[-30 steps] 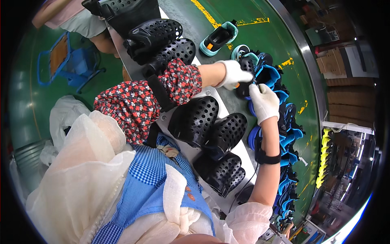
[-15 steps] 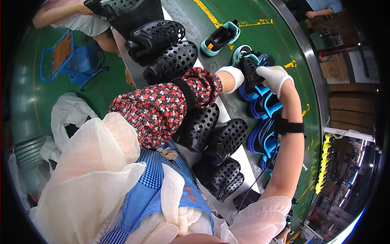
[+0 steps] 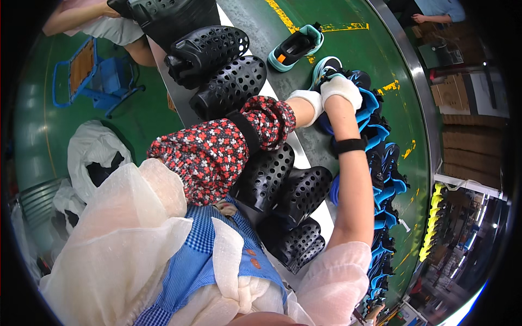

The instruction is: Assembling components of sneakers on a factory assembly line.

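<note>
My right hand (image 3: 341, 93), in a white glove, is at a black shoe (image 3: 327, 72) with a white and teal edge. My left hand (image 3: 311, 106), also gloved, is close beside it, under a flowered sleeve cover (image 3: 201, 155). The fingers of both hands are hidden, so whether they grip the shoe does not show. Blue and black shoes (image 3: 375, 133) stand in a row on the green surface just beyond my right forearm. Nearer me, black perforated shoe forms (image 3: 266, 174) lie along a white ledge, partly under my left arm.
Beyond my hands sits a single black and teal shoe (image 3: 296, 48). More perforated forms (image 3: 231, 81) lie at the upper left, near another person's arm (image 3: 73, 19). A blue cart (image 3: 103, 76) and a white plastic bag (image 3: 95, 155) are at left. A metal rail (image 3: 416, 76) curves along the right.
My right hand has shifted left, toward my left hand, and its forearm has swung left, uncovering more of the shoe row. The pinched fingers seen earlier are now out of sight.
</note>
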`<state>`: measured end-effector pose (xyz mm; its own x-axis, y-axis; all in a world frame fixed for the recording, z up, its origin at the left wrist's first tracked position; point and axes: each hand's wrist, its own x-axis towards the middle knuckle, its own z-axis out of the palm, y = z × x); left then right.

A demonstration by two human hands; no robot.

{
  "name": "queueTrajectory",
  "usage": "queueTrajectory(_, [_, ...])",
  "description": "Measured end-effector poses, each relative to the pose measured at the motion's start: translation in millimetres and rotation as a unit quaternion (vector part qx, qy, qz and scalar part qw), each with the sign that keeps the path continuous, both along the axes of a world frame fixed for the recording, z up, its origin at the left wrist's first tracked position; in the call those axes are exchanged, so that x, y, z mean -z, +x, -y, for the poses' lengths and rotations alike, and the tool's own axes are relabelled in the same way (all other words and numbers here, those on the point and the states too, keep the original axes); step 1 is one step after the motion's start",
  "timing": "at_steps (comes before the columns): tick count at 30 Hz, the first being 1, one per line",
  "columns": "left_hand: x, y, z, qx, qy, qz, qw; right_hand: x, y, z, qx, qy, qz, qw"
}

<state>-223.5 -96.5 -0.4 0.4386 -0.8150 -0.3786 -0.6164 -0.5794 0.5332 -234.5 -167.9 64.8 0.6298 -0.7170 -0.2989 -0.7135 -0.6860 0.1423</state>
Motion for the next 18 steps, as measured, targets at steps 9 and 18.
queueTrajectory(9, [-16, 18, 5, 0.106, 0.081, 0.092, 0.987, 30, 19, 30, -0.043, 0.087, 0.016, 0.995])
queueTrajectory(18, [-10, 26, 15, 0.088, 0.139, 0.119, 0.979, 54, 27, 42, -0.075, 0.081, 0.139, 0.984])
